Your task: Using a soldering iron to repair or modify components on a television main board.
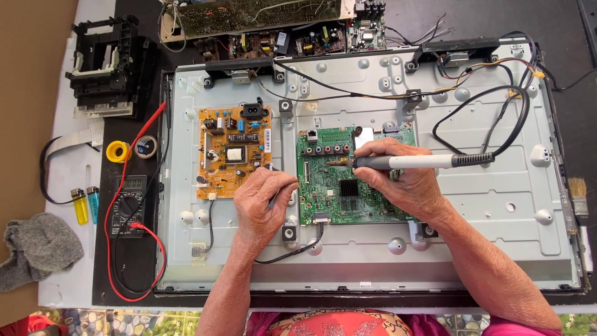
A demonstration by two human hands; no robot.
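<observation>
My right hand grips a grey and white soldering iron like a pen. Its tip touches the upper left part of the green circuit board, just below a row of round sockets. That board is mounted on the metal back panel of an opened flat screen. My left hand rests with curled fingers between the green board and an orange power board. Something thin and dark seems pinched in its fingertips, and I cannot tell what.
A black multimeter with red leads lies left of the panel. Near it are tape rolls, two lighters and a grey rag. More circuit boards lie at the back. A paintbrush sits at right. Black cables loop over the panel.
</observation>
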